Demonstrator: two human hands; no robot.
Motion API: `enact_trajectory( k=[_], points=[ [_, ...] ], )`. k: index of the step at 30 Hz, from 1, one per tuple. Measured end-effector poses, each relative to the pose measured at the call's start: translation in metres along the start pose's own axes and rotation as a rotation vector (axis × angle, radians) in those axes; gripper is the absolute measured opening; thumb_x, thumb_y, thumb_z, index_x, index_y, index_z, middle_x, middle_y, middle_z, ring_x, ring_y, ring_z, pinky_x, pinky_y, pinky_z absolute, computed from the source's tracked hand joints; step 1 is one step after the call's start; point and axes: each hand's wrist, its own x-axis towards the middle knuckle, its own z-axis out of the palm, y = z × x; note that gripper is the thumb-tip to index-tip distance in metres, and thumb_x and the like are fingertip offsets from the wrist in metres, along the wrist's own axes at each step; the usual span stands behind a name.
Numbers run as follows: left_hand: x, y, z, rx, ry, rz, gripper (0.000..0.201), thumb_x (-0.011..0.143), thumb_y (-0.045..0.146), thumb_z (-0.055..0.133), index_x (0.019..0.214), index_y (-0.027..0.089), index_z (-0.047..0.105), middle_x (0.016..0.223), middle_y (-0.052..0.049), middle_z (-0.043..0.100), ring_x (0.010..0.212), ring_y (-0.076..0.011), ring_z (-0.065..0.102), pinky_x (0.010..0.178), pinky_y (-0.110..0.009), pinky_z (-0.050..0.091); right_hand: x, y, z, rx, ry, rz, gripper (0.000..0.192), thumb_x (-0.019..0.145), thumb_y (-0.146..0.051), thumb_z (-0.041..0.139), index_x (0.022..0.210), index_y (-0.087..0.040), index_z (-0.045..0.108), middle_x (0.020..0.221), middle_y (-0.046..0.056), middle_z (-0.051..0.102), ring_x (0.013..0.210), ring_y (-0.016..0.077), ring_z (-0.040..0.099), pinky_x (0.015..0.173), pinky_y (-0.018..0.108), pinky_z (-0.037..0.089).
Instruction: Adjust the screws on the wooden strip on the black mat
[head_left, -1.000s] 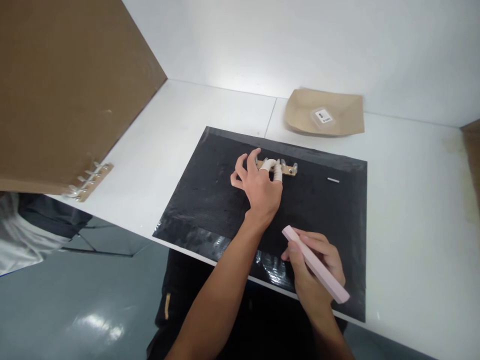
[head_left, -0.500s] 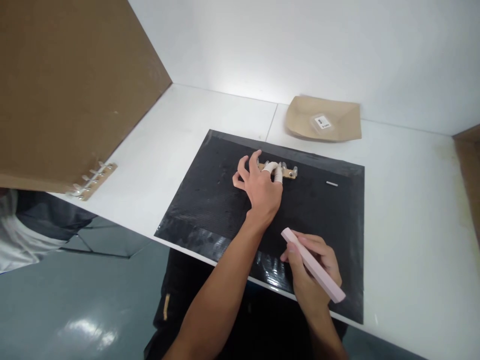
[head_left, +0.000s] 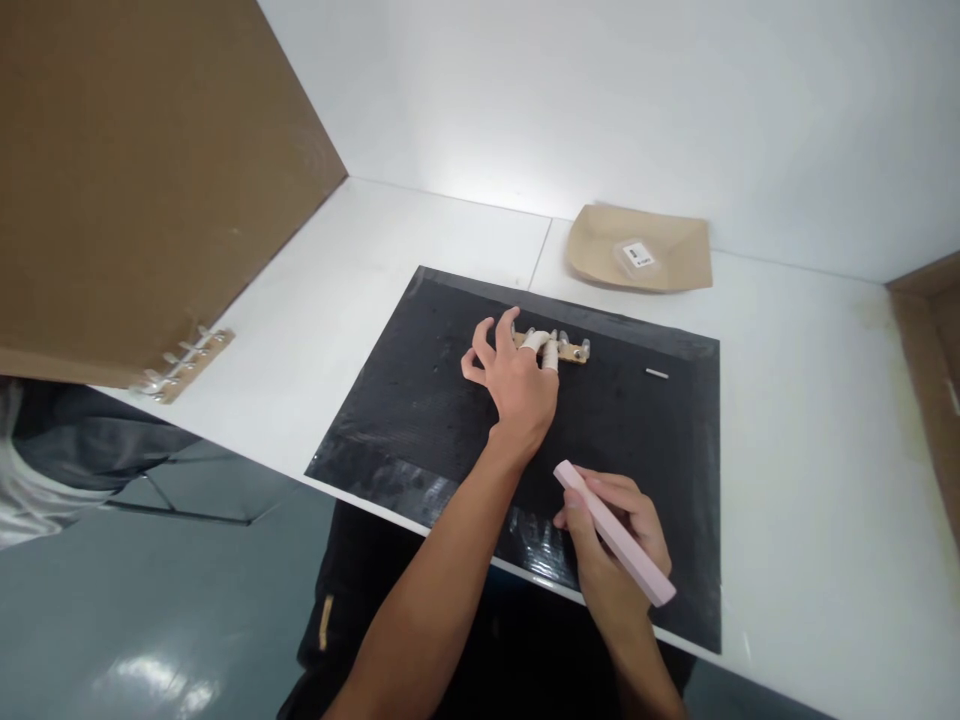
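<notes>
My left hand (head_left: 517,378) rests on a black mat (head_left: 420,400), its taped index and middle fingertips pressing on a small tan strip with clear pegs (head_left: 571,349). Nearer the table's front edge, my right hand (head_left: 615,545) grips a long pink bar (head_left: 613,532) that points up and to the left, away from the strip. A short white pin (head_left: 657,374) lies loose on the mat to the right of the strip.
A brown paper tray (head_left: 660,268) holding a small labelled packet (head_left: 636,256) sits at the back. A brown board (head_left: 135,180) stands at the left, with another pegged strip (head_left: 184,362) at its base. A brown panel edge (head_left: 930,330) shows at the right.
The view has shifted slightly. Both hands keep their hold; the right hand with the pink bar has edged a little to the left.
</notes>
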Motion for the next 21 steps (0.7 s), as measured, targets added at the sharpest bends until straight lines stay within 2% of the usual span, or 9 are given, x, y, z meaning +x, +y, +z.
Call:
enact_trajectory(
  k=[6,13,18,21],
  points=[
    [-0.0025,-0.0010,-0.0007,0.004,0.029,0.003,0.011,0.087,0.015,0.072,0.082,0.024,0.074,0.143,-0.004,0.063,0.140,-0.0408,0.041,0.107,-0.074,0.028,0.0008,0.0009,0.0006,0.022,-0.011,-0.032,0.020,0.087,-0.012,0.073,0.104,-0.021,0.066,0.108,0.005,0.070,0.067,0.0120,0.070,0.051,0.023,0.056],
    [-0.0035,-0.0021,-0.0015,0.062,0.031,0.013,0.008,0.086,0.016,0.072,0.084,0.024,0.075,0.143,-0.004,0.064,0.139,-0.0407,0.043,0.104,-0.072,0.031,0.0006,-0.0001,-0.0014,-0.004,-0.040,-0.033,0.021,0.087,-0.012,0.073,0.105,-0.021,0.066,0.109,0.005,0.070,0.072,0.0133,0.072,0.053,0.023,0.056],
    [-0.0026,0.0006,-0.0051,0.107,-0.023,-0.009,0.009,0.089,0.018,0.070,0.085,0.024,0.076,0.147,-0.001,0.062,0.142,-0.0380,0.041,0.106,-0.067,0.031,0.0001,0.0009,-0.0008,0.003,-0.037,-0.043,0.021,0.087,-0.013,0.073,0.105,-0.021,0.066,0.110,0.006,0.070,0.085,0.0177,0.075,0.054,0.023,0.057],
    [-0.0025,0.0031,-0.0083,0.119,-0.061,-0.039,0.013,0.092,0.018,0.067,0.086,0.025,0.077,0.150,0.000,0.059,0.145,-0.0358,0.039,0.109,-0.064,0.030,-0.0011,0.0022,-0.0016,0.019,-0.051,-0.028,0.022,0.088,-0.013,0.073,0.107,-0.022,0.065,0.111,0.005,0.069,0.075,0.0135,0.072,0.052,0.022,0.057]
  ],
)
